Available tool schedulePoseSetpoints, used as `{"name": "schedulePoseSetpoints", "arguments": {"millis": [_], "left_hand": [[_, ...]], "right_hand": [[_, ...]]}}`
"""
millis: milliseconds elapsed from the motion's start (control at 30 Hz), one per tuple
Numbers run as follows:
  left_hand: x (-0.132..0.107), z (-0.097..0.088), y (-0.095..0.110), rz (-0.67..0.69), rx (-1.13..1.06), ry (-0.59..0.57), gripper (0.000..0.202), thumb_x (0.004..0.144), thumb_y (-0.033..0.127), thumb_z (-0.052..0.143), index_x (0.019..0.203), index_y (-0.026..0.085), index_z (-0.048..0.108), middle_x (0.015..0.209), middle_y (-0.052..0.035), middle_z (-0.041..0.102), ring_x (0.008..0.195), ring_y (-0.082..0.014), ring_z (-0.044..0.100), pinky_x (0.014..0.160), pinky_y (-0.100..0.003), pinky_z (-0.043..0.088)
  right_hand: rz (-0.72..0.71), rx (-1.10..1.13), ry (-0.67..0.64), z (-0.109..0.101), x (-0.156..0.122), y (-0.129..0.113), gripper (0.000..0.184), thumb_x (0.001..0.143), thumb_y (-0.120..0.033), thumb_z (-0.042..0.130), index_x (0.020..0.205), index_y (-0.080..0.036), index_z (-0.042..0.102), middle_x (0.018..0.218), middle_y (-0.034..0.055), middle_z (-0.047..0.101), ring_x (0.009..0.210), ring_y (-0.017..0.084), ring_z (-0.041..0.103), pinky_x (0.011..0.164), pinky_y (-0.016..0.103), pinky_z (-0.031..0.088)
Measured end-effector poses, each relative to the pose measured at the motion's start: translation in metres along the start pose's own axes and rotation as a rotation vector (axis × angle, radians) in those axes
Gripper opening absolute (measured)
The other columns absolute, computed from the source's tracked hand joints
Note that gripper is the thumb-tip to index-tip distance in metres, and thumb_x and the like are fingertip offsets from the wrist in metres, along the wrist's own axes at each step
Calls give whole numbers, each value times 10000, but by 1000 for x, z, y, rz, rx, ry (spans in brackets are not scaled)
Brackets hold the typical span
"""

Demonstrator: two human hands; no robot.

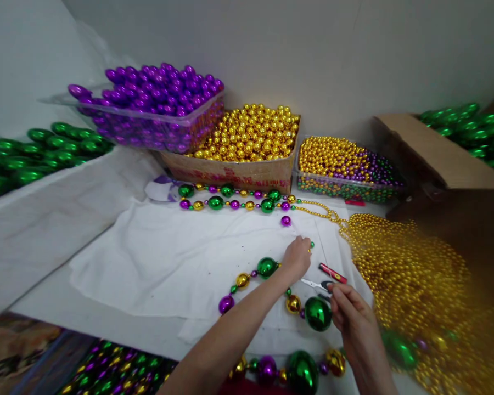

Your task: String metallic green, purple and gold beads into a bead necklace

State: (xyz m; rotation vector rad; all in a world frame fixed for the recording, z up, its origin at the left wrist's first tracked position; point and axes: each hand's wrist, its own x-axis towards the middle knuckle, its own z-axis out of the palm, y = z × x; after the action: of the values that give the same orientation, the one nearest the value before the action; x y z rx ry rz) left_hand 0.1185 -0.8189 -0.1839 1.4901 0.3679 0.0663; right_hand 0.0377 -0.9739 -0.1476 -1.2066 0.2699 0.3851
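My left hand is closed in a pinch on a beaded strand, small green and gold beads showing at the fingertips. From beneath that wrist the strand spreads over the white cloth, with a large green bead, a purple bead and gold ones. My right hand has thumb and forefinger pressed together, apparently on a thin thread running up from them. Scissors lie between the hands, their dark handle right by the right fingertips. Just beyond is a red lighter. Another large green bead lies left of the right hand.
Along the back stand a clear tub of purple beads, a carton of gold beads and a tub of small mixed beads. A beaded necklace lies before them. Gold bead strands heap at right. Green beads fill both sides.
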Motion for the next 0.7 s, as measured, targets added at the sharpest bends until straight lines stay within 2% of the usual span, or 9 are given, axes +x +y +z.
{"name": "schedulePoseSetpoints", "arguments": {"millis": [100, 233, 300, 433, 700], "left_hand": [[-5, -5, 7, -56, -88, -30, 189, 613, -8, 660, 621, 171, 601, 749, -32, 537, 876, -199, 531, 866, -301, 398], [-14, -29, 21, -190, -327, -112, 107, 741, 124, 638, 839, 144, 676, 719, -31, 578, 647, -129, 550, 686, -281, 466], [-17, -43, 27, -234, -470, -118, 137, 780, 147, 621, 909, 137, 668, 749, -41, 600, 646, -111, 570, 682, -261, 479], [-20, -62, 28, -278, -692, -79, 78, 790, 104, 617, 858, 119, 653, 760, -51, 620, 680, -101, 599, 728, -240, 497], [-24, -67, 28, -330, -867, -42, 82, 794, 30, 579, 796, 84, 641, 760, -74, 648, 698, -113, 630, 707, -224, 528]], "right_hand": [[-17, -52, 47, -5, 0, 2, 370, 655, -450, 764, 837, -148, 651, 532, -49, 464, 425, 32, 301, 385, 152, 186], [-38, -186, 82, -11, 2, 2, 422, 634, -497, 759, 832, -136, 666, 503, -47, 448, 410, 33, 284, 387, 163, 155], [-11, -245, 46, -11, 2, 3, 462, 635, -510, 751, 891, -132, 684, 495, -42, 456, 409, 41, 296, 394, 170, 163], [-2, -309, 2, -6, -2, 6, 482, 670, -515, 719, 970, -139, 697, 494, -31, 476, 411, 53, 304, 403, 188, 173], [17, -347, -16, -4, -11, 4, 450, 652, -504, 731, 911, -136, 716, 484, -29, 454, 435, 61, 337, 413, 190, 191]]}}
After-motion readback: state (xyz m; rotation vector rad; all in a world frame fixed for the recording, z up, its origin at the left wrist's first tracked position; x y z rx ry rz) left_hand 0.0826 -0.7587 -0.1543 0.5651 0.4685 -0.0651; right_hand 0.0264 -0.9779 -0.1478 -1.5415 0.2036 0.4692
